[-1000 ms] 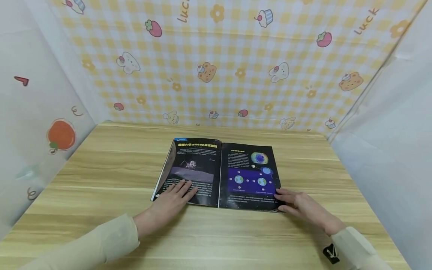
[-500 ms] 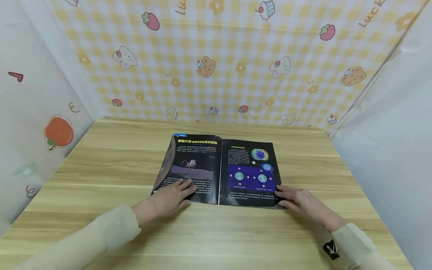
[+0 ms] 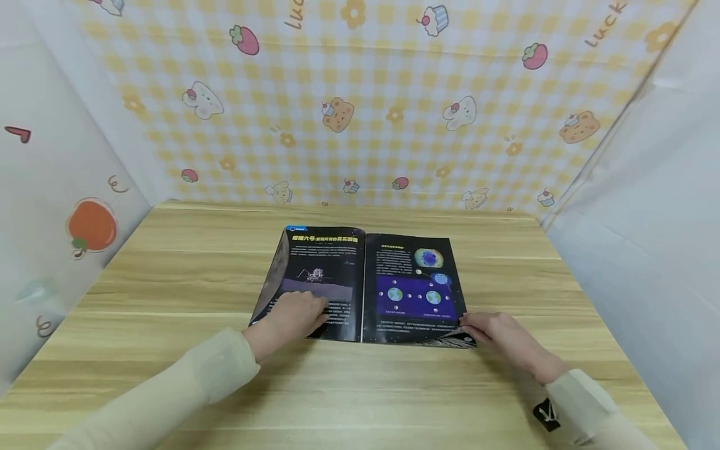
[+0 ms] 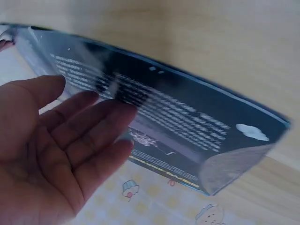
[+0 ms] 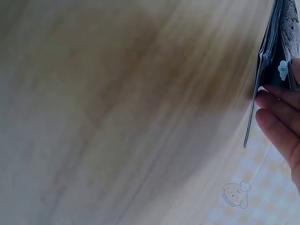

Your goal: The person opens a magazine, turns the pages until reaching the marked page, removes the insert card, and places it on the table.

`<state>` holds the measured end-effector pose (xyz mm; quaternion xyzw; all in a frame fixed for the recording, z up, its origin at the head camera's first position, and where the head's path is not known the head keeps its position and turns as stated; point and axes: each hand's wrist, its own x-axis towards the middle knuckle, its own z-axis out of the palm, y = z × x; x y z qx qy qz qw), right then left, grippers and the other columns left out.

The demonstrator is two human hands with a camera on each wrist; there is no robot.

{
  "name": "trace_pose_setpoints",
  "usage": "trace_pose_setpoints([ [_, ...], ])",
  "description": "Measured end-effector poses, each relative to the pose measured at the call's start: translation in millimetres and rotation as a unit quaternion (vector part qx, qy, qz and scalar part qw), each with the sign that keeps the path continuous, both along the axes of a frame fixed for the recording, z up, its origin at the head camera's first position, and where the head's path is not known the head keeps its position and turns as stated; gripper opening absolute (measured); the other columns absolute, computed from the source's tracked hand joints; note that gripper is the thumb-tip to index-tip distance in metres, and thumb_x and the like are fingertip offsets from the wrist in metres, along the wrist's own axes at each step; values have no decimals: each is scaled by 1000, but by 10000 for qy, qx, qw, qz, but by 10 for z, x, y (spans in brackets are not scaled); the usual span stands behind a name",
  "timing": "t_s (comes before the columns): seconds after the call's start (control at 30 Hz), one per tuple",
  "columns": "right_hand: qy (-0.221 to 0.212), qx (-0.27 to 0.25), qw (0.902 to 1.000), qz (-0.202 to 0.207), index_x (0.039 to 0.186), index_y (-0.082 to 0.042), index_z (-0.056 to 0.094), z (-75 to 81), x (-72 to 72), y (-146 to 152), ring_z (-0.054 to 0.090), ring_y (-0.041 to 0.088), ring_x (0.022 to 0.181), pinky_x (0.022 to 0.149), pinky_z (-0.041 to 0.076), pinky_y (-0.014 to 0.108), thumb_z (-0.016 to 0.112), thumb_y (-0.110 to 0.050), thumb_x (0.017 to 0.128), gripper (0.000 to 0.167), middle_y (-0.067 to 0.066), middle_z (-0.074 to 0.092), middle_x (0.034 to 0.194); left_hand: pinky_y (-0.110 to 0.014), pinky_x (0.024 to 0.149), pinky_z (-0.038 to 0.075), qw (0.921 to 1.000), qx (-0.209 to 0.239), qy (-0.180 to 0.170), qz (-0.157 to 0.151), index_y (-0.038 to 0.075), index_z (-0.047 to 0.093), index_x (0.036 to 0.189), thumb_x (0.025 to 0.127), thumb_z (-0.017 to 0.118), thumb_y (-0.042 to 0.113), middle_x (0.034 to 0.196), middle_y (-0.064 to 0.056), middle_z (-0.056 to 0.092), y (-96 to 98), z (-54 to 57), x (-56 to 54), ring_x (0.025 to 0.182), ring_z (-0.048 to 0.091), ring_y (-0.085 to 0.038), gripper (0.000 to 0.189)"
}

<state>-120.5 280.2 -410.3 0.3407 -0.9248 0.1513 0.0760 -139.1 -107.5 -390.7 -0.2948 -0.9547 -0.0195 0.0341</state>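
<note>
An open magazine (image 3: 413, 331) with dark space-themed pages lies on the wooden table. Over the lower part of its left page is my left hand (image 3: 295, 315); the left wrist view shows that hand (image 4: 70, 140) with loosely bent fingers, holding nothing and raised off the paper. At the lower right corner, my right hand (image 3: 503, 334) pinches the edge of the right-hand page, whose corner curls up and bares another page beneath. In the right wrist view, the right hand (image 5: 283, 119) is partly cut off by the frame, beside the magazine's page edges (image 5: 265, 61).
The wooden table (image 3: 360, 400) extends around the magazine on every side. A yellow checked cloth (image 3: 394, 94) with cartoon prints hangs behind it. White sheets (image 3: 664, 206) stand at left and right. A black tag (image 3: 547, 415) hangs by the right sleeve.
My left hand has risen off the left page and shifted right, its fingers more bent. The right hand now lifts the lower right page corner. The head view has shifted slightly.
</note>
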Motion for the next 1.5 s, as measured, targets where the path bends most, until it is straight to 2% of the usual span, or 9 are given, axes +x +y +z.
trace_pose_setpoints([
  [0.2,-16,-81,10000,14,93,-8,70,1,15,3,69,15,76,68,56,25,66,-2,84,12,2,72,86,-39,66,56,9983,270,437,-272,6,66,94,86,67,27,88,-10,69,250,-5,-39,81,67,-26,23],
  [0.4,217,-286,9993,50,94,-7,69,-39,25,8,69,15,76,67,56,24,67,0,82,14,2,72,87,-38,99,46,9971,68,-376,-660,8,56,128,94,54,36,132,-11,56,791,4,32,121,54,-26,44],
  [0.63,520,-424,9977,53,93,-8,69,-61,24,-13,70,15,75,66,56,22,69,3,79,18,3,73,87,-32,101,44,9914,-243,-803,-1004,11,49,136,96,48,43,140,-5,49,1492,-93,131,128,48,-19,52],
  [0.77,592,-406,9974,19,93,-8,70,-74,28,-15,70,16,78,68,56,24,70,2,78,18,3,73,88,-30,95,49,9926,-431,-604,-962,11,51,135,95,50,43,137,-4,52,1729,-152,142,124,51,-17,51],
  [1.0,766,-405,9962,-57,95,-8,70,-84,44,6,70,16,81,70,56,25,71,2,76,21,1,73,90,-25,75,56,9939,-552,379,-880,11,58,127,96,54,26,116,-1,64,1878,-222,148,105,62,-12,35],
  [1.13,465,-604,9956,-538,102,-5,68,-55,78,30,70,21,83,72,57,31,70,-5,81,20,7,72,95,-25,75,56,9941,-508,373,-888,10,47,137,97,51,16,120,-2,64,1889,-224,142,106,63,-13,41],
  [1.27,378,-728,9917,-987,93,-9,67,-44,96,62,69,15,73,66,57,29,71,-10,82,12,3,72,86,-25,74,56,9946,-270,187,-984,9,26,148,95,54,13,129,-5,58,1872,-222,126,107,62,-16,61],
  [1.37,576,-625,9941,-676,86,-11,67,-59,82,66,68,11,70,64,56,25,73,-7,79,10,-1,71,81,-24,67,56,9943,-16,187,-1048,14,13,151,92,57,9,137,-9,51,1858,-223,116,106,63,-19,73],
  [1.5,563,-249,9980,-107,99,-2,69,-77,75,45,68,24,89,76,56,35,74,-7,77,23,11,70,99,-27,71,57,9945,197,181,-1010,26,9,152,94,53,7,150,-13,33,1846,-232,103,120,55,-27,75],
])
